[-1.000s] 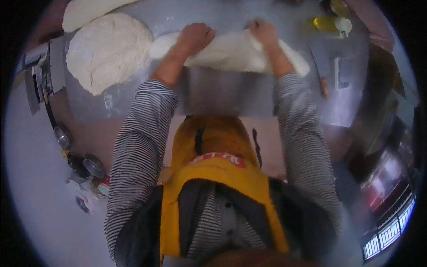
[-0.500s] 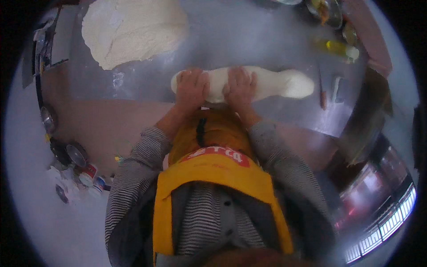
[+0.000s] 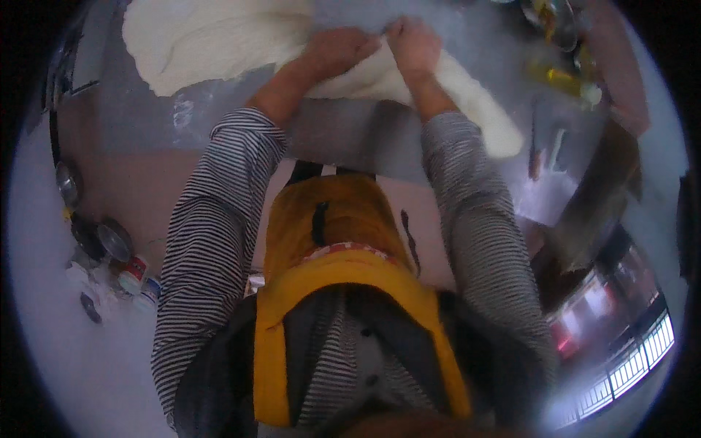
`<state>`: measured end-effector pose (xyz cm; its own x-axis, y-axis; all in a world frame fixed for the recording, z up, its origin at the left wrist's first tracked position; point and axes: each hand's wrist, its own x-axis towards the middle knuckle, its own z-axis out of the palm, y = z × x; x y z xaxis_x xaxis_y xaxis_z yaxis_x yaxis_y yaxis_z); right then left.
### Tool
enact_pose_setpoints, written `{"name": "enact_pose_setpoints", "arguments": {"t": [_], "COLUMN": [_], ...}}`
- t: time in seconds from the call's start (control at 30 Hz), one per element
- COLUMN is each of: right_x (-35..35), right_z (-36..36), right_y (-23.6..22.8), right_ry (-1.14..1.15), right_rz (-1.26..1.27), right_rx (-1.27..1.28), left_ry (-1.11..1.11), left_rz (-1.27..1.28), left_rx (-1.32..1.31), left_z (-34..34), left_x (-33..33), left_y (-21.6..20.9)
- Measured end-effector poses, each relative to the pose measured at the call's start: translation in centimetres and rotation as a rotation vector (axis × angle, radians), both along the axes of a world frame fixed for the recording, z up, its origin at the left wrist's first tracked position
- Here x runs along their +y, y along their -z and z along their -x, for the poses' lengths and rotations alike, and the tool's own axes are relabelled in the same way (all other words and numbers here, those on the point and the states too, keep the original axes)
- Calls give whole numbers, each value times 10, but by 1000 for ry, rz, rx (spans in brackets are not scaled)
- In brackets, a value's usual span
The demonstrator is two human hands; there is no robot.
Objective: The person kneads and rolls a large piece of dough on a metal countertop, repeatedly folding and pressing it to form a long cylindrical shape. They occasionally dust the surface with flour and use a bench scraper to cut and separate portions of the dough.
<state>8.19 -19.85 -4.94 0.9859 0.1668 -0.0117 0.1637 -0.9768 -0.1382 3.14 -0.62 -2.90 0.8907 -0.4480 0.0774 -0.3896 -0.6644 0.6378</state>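
A thick, pale piece of dough (image 3: 482,109) slants across the metal worktop (image 3: 328,128), from between my hands toward the lower right. My left hand (image 3: 343,51) is closed at its far edge, with the fingers curled inward. Just beside it, my right hand (image 3: 414,47) is also closed and grips the far edge of the same dough. Both arms stretch forward over the worktop. A broad, flattened sheet of dough (image 3: 204,47) lies at the far left and reaches close to my left hand; whether it touches the piece I hold is hidden.
On the right of the worktop lie a bottle of yellow liquid (image 3: 562,78) and a brown-handled tool (image 3: 535,164). A metal bowl (image 3: 562,33) stands at the far right. Pans (image 3: 115,239) and a red-and-white tub (image 3: 133,275) are off to the lower left.
Both hands have moved forward and off the top of the dough roll, closing on its far edge. The roll has shifted away from me, and its right part now slants toward me.
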Motion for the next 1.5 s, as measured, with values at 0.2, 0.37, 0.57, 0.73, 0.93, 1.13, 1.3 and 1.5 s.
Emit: {"name": "enact_pose_setpoints", "arguments": {"t": [0.2, 0.37, 0.57, 0.73, 0.93, 1.13, 1.3, 1.5], "right_x": [9, 14, 43, 57, 49, -61, -106, -82], "right_z": [39, 199, 188, 98, 17, 13, 179, 237], "right_y": [-86, -54, -26, 6, 10, -48, -41, -34], "right_ry": [-214, -458, -359, -336, -193, -107, -223, -65], "right_rz": [190, -136, -164, -93, -388, -74, -111, 28], "right_rx": [468, -110, -210, -153, 179, 384, 41, -146], "left_ry": [286, -46, -416, -489, -316, -76, -179, -369], "left_rz": [-78, 381, -99, -76, -61, 98, 194, -55], "left_rx": [22, 33, -368, -278, -98, -253, -188, -353], "left_z": [136, 219, 178, 95, 39, 159, 208, 183], "left_x": [13, 8, -12, -12, 6, 8, 1, -43], "left_y": [-37, -33, -23, -4, 21, -21, -22, -54]}}
